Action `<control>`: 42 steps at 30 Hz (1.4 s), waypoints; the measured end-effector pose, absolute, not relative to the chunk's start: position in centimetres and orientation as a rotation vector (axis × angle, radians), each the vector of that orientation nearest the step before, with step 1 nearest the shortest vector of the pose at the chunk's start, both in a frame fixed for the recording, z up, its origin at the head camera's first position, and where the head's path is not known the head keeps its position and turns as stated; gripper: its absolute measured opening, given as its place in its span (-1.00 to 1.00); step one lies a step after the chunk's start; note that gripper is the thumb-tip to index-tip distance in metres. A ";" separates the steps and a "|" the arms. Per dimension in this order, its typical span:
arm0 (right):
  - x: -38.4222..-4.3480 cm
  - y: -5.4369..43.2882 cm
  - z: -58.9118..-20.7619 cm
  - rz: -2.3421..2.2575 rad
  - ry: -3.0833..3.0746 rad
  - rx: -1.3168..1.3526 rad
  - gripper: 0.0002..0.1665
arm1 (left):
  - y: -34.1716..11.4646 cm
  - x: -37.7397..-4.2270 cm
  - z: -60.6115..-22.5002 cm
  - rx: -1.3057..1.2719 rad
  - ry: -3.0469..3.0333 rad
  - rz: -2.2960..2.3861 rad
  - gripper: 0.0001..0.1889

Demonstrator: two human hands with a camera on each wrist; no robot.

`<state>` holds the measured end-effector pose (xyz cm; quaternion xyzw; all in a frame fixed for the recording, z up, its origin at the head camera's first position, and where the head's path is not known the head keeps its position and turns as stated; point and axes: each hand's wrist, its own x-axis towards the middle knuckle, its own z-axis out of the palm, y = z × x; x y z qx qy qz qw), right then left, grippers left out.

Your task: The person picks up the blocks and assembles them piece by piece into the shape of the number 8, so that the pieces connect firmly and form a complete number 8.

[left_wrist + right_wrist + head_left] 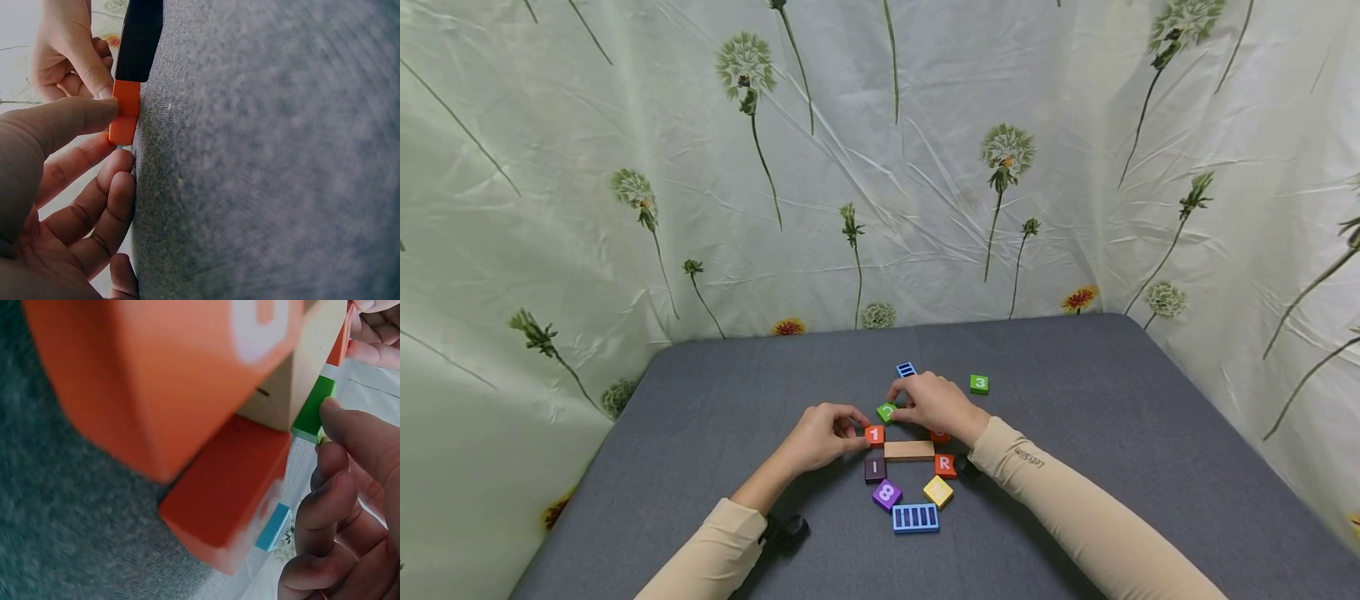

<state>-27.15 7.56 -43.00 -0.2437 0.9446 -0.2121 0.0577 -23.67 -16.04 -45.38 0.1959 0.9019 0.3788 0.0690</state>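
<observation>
My left hand (827, 437) pinches an orange block (874, 435) marked 1 between thumb and index finger; in the left wrist view the block (125, 112) stands at the cloth with the thumb on one face. Just beyond it, my right hand (936, 404) grips a green block (887, 412) by its edges, its marking partly covered. The right wrist view has this green block (314, 411) beside the end of a plain wooden bar (909, 451). Another orange block (940, 437) shows partly under the right hand.
Below the bar lie a dark block (875, 470), an orange R block (945, 466), a purple block (887, 495), a yellow block (937, 492) and a blue slatted block (915, 518). Farther back are a smaller blue block (906, 369) and a green 3 block (979, 384).
</observation>
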 end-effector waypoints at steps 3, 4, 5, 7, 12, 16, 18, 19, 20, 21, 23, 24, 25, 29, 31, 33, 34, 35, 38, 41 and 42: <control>-27.1 7.5 -43.0 -0.651 2.859 -0.745 -0.73 | -16.0 -23.7 -45.4 0.588 2.716 1.144 -0.80; -27.1 7.5 -43.0 -0.651 2.858 -0.750 -0.73 | -16.0 -23.7 -45.4 0.587 2.715 1.148 -0.80; -27.0 7.5 -43.0 -0.651 2.858 -0.756 -0.73 | -16.0 -23.7 -45.4 0.586 2.715 1.152 -0.80; -27.0 7.4 -43.0 -0.652 2.859 -0.766 -0.72 | -16.0 -23.6 -45.4 0.586 2.714 1.158 -0.80; -26.9 7.4 -43.0 -0.655 2.861 -0.783 -0.73 | -16.0 -23.6 -45.4 0.584 2.712 1.170 -0.81; -26.8 7.3 -43.0 -0.654 2.858 -0.795 -0.73 | -16.0 -23.6 -45.4 0.578 2.716 1.168 -0.81; -26.8 7.3 -42.9 -0.652 2.855 -0.804 -0.73 | -16.0 -23.6 -45.4 0.571 2.717 1.166 -0.80; -26.8 7.3 -42.9 -0.650 2.855 -0.807 -0.73 | -16.0 -23.6 -45.4 0.567 2.717 1.164 -0.80; -26.8 7.3 -42.9 -0.648 2.854 -0.808 -0.73 | -16.0 -23.6 -45.4 0.564 2.717 1.164 -0.80; -26.8 7.3 -42.9 -0.647 2.854 -0.809 -0.73 | -16.0 -23.6 -45.4 0.560 2.716 1.163 -0.80; -26.8 7.3 -42.9 -0.642 2.855 -0.810 -0.73 | -16.0 -23.6 -45.4 0.555 2.714 1.165 -0.80; -26.8 7.3 -42.9 -0.639 2.855 -0.810 -0.73 | -16.0 -23.5 -45.4 0.554 2.713 1.166 -0.80; -26.8 7.3 -42.9 -0.637 2.856 -0.810 -0.73 | -16.0 -23.5 -45.4 0.553 2.713 1.167 -0.80; -26.8 7.3 -42.9 -0.624 2.859 -0.807 -0.72 | -16.0 -23.5 -45.4 0.551 2.711 1.173 -0.80; -26.8 7.2 -42.9 -0.619 2.860 -0.804 -0.72 | -16.0 -23.5 -45.4 0.551 2.709 1.175 -0.80; -26.8 7.2 -42.8 -0.613 2.861 -0.801 -0.72 | -16.0 -23.5 -45.4 0.550 2.706 1.177 -0.80; -26.8 7.2 -42.8 -0.610 2.861 -0.801 -0.72 | -16.0 -23.5 -45.4 0.551 2.705 1.177 -0.80; -26.8 7.2 -42.8 -0.608 2.862 -0.801 -0.72 | -16.0 -23.5 -45.4 0.551 2.704 1.176 -0.80; -26.8 7.2 -42.7 -0.600 2.863 -0.801 -0.71 | -16.0 -23.5 -45.4 0.558 2.704 1.173 -0.80; -26.7 7.2 -42.6 -0.594 2.864 -0.799 -0.70 | -16.0 -23.5 -45.4 0.563 2.704 1.171 -0.80; -26.7 7.2 -42.6 -0.592 2.864 -0.797 -0.70 | -16.0 -23.5 -45.4 0.564 2.704 1.171 -0.80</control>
